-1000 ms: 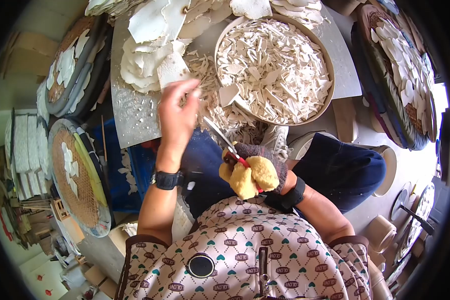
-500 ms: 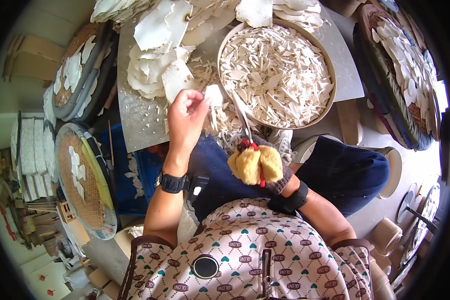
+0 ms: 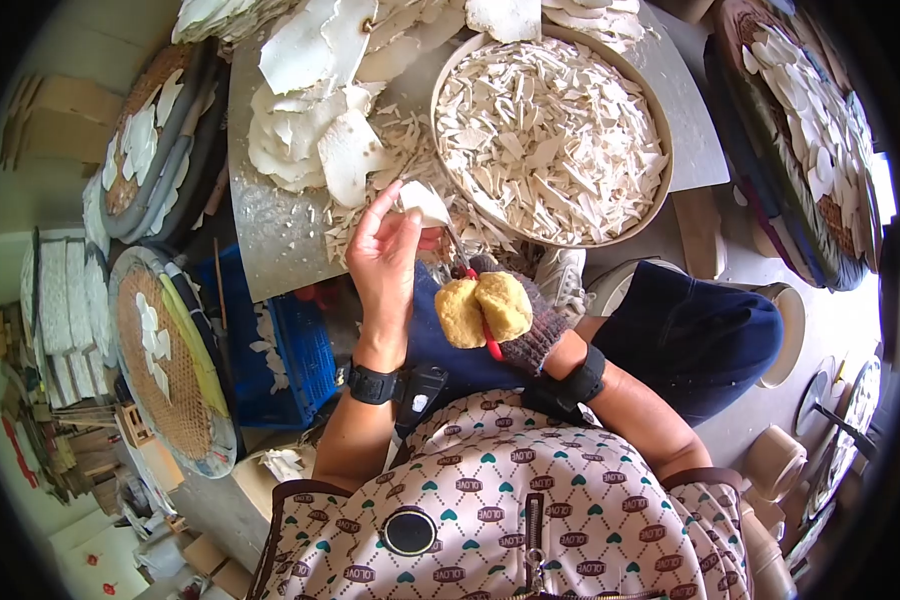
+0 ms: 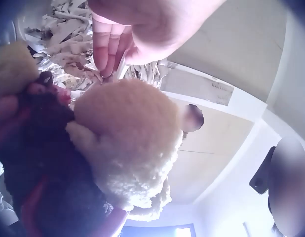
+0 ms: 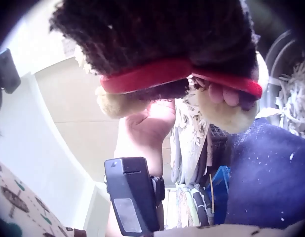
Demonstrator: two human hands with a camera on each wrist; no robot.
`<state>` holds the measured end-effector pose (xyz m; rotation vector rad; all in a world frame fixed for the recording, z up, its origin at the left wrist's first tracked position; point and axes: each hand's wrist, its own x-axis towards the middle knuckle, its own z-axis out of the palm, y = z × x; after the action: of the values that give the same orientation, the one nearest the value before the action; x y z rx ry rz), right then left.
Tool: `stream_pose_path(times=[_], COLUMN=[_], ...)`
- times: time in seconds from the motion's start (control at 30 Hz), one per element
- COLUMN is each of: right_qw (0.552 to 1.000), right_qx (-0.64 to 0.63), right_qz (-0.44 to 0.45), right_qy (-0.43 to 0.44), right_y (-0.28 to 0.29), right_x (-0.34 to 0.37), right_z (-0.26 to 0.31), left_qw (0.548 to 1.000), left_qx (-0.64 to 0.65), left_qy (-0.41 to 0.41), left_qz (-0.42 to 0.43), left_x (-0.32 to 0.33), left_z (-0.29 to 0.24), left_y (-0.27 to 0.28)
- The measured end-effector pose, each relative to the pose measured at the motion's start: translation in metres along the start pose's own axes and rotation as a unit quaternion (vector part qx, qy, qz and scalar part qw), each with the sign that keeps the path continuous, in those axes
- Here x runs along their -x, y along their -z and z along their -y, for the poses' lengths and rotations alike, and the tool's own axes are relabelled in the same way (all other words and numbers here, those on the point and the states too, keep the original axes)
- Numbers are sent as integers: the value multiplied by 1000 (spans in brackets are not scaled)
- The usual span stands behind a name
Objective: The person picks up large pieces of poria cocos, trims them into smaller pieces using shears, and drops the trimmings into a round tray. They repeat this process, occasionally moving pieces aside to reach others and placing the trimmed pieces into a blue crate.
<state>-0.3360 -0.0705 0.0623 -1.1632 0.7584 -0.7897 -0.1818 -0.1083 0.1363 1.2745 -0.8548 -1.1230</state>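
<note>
My left hand (image 3: 383, 270) pinches a small white flat piece (image 3: 425, 203) between thumb and fingers, over a heap of white shavings. In my right hand (image 3: 540, 325), which wears a dark knitted glove, is a pair of scissors with red handles (image 3: 492, 345). Thick yellow fluffy padding (image 3: 503, 308) surrounds the grip, and in the right wrist view the red handles (image 5: 147, 75) cross below the glove. The blades point up toward the white piece, overlapping its lower edge in the head view. Yellow padding (image 4: 128, 133) covers much of the left wrist view.
A round tray (image 3: 667, 175) full of white slivers stands on a metal sheet (image 3: 695, 140). Stacked white sheets (image 3: 285, 140) lie left of it. A blue crate (image 3: 305, 375) is at lower left. Round woven trays (image 3: 170, 400) with white pieces stand at both sides.
My left hand, blurred beside the sheets a second ago, came to hold the white piece and then moved down toward the scissors. The scissors moved left to meet it.
</note>
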Motion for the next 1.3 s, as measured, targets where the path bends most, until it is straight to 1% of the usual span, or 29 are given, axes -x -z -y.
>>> stream_pose_path(times=[0.07,0.2,0.3,0.37,0.4,0.5,0.57,0.6,0.67,0.7,0.77,0.83,0.9,0.93,0.97,1.0,1.03,1.07,1.1,1.13,1.2,1.23,1.27,1.3], right_qw=[995,997,992,993,997,1000,995,983,968,974,988,996,992,981,982,984,985,986,990,990,989,988,989,989], right_qx=[95,70,108,99,66,11,-88,-174,-233,-207,-120,1,123,182,173,166,160,153,123,117,105,101,78,56], right_qz=[-17,-11,-5,-9,-14,-16,-15,-16,-2,12,36,54,36,28,34,45,54,63,64,76,101,113,125,134], right_qy=[26,37,68,57,29,-4,-36,-64,-94,-95,-88,-68,17,62,66,55,44,31,-35,-25,-10,-18,-25,-31], right_y=[2,1,5,5,4,5,4,3,5,9,15,15,12,9,10,11,12,13,14,14,13,11,7,3], right_x=[1,4,5,7,8,8,7,5,4,6,8,11,11,12,12,12,12,11,10,9,8,7,7,8], right_z=[-9,-11,0,6,8,6,2,1,-3,-4,-1,21,31,33,23,19,17,16,17,14,9,11,12,12], left_qw=[1000,999,999,999,999,999,998,998,996,995,995,994,990,988,988,989,979,956,902,809,735,748,865,900], left_qx=[-14,-17,0,-5,-8,-6,-8,-9,-19,-25,-33,-54,-87,-113,-130,-126,-159,-214,-372,-516,-585,-582,-414,-367], left_qy=[3,27,39,44,46,45,49,51,54,55,66,82,100,99,81,74,64,70,-41,-149,-85,-130,-65,-71], left_qz=[9,20,12,15,16,13,32,42,68,80,65,56,51,46,15,-37,-106,-186,-216,-237,-333,-291,-278,-224], left_x=[-1,-6,-7,-8,-9,-9,-7,-6,-4,-3,-2,0,7,11,17,21,24,29,34,38,45,38,28,15], left_z=[3,6,3,3,3,3,0,-2,-5,-6,-6,-9,-17,-20,-24,-28,-29,-34,-25,-16,-61,-58,-57,-54], left_y=[2,7,6,8,8,9,10,10,8,8,10,14,28,45,66,97,136,178,250,298,257,258,233,210])
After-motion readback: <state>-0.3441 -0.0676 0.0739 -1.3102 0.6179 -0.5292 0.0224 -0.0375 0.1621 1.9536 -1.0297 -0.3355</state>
